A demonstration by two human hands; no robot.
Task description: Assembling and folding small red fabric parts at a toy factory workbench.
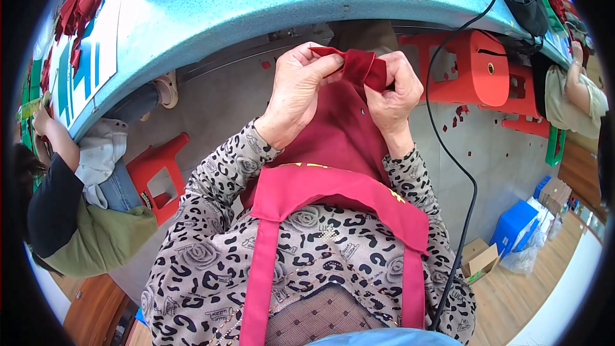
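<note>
Between my two hands, above my lap, is a dark red fabric bow [359, 67] with a band round its middle. My left hand [300, 86] pinches its left end between thumb and fingers. On the other side my right hand [397, 90] is closed round the right end, fingers curled. Both hands are in front of the table's near edge. Below them hangs the crimson apron [320, 131] that I wear over a leopard-print top.
A light blue table [269, 0] curves across the far side. Red stools [464, 67] stand beneath it at the right. A black cable [442, 134] runs past my right arm to a black pouch [524, 6]. People sit at left and right; red scraps lie on the floor.
</note>
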